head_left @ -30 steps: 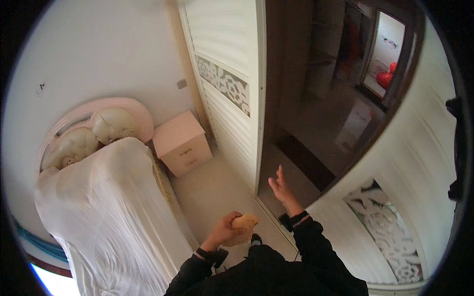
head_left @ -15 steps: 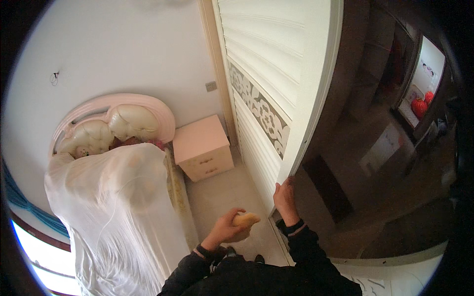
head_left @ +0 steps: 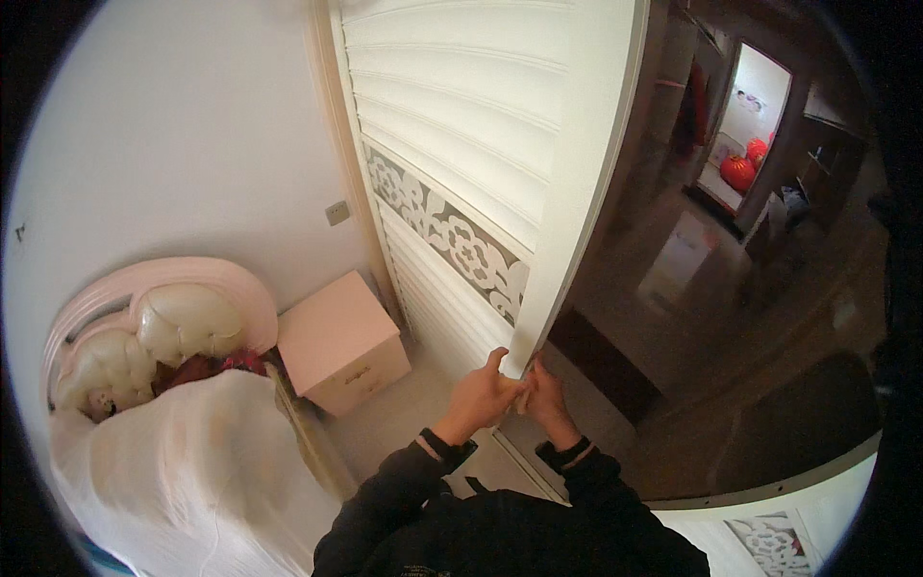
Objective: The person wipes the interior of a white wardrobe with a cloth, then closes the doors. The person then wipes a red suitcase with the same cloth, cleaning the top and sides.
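Head: left hand, right hand half-curled at door

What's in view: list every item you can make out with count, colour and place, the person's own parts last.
louvred door panel: one, white, centre
second panel: one, white, lower right
wall: one, pale, upper left
wall plate: one, grey, above the nightstand
nightstand: one, pink, right of the headboard
headboard: one, pink with cream padding, left
sheet: one, white, below the headboard
lanterns: at least two, red, far upper right
pale yellow item: seemingly one, mostly hidden, between the hands
wristbands: two, black, one per wrist
sleeves: two, black, lower centre
left hand: one, bare, at the louvred door panel's edge
right hand: one, bare, same edge
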`<state>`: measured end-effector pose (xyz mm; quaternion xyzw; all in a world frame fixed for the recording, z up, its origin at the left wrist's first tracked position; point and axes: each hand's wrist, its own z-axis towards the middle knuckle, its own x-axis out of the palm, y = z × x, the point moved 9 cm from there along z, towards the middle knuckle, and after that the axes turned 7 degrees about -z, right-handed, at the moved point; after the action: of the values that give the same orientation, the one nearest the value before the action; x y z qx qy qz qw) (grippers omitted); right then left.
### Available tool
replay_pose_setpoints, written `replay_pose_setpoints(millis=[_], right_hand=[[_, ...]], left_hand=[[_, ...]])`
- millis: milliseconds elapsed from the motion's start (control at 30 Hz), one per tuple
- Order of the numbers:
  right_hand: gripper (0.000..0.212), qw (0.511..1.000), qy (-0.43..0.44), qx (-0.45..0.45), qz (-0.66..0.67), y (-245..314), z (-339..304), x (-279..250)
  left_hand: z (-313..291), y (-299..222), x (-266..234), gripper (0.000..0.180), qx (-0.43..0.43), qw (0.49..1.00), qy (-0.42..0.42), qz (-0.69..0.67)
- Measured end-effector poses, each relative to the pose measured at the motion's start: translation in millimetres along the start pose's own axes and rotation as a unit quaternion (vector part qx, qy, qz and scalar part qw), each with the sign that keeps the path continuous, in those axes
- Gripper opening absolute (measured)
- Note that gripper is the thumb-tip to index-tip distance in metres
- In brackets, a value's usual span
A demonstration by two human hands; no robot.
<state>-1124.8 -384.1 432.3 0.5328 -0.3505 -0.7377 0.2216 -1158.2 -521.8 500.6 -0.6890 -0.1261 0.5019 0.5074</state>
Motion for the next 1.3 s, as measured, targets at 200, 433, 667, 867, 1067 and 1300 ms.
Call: replay_pose_setpoints(millis=[200, 433, 667, 867, 1067, 1300], right_hand=[[0.050, 0.997, -0.047, 0.060, -0.008, -6.8, -4.6, -2.8], [0.056, 0.989, -0.043, 0.116, 0.076, -43.6, -17.4, -23.3], [0.065, 0.973, -0.199, 0.001, -0.113, -32.4, 44.7, -72.5], [0.058, 0.989, -0.014, 0.002, 0.147, -19.5, 69.3, -59.4], [0.055, 0.996, 0.010, 0.034, 0.079, -47.2, 55.2, -64.1], [0.042, 0.997, -0.061, -0.029, 0.038, -65.5, 7.5, -99.5]], left_hand=[[23.9, 1.5, -3.2, 0.081, 0.058, 0.998, 0.010, -0.001], [42.4, 3.8, 31.0, 0.084, 0.084, 0.995, 0.045, 0.013], [55.4, -12.0, 8.2, 0.071, 0.042, 0.998, -0.017, 0.047], [64.5, -47.4, 10.6, 0.054, 0.047, 0.983, -0.021, 0.174], [55.9, -59.0, 10.9, 0.018, 0.048, 0.983, -0.037, 0.175], [64.4, -38.1, 11.8, 0.064, -0.034, 0.993, -0.068, 0.089]])
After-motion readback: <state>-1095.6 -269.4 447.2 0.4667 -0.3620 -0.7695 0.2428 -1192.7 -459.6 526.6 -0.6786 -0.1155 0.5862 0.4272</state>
